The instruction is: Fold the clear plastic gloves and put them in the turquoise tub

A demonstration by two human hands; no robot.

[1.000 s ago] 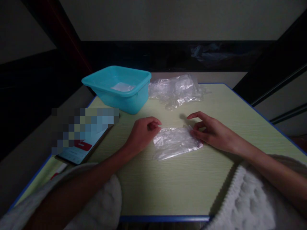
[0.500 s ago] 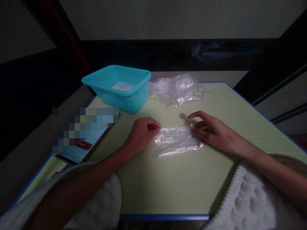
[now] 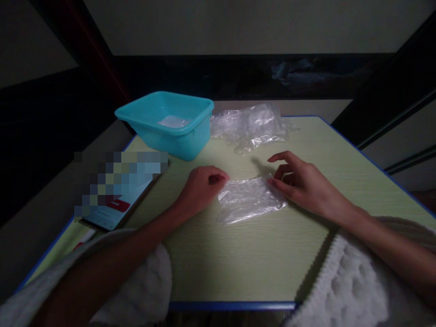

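left hand: pinches clear bag, left corner | right hand: at right corner, cannot tell grip

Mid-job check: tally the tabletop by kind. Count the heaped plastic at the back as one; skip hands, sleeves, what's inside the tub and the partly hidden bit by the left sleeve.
Turquoise tub: 1
Phone: 1
Clear plastic piece at front: 1
Clear plastic heap: 1 (separate pieces can't be told apart)
Total: 4
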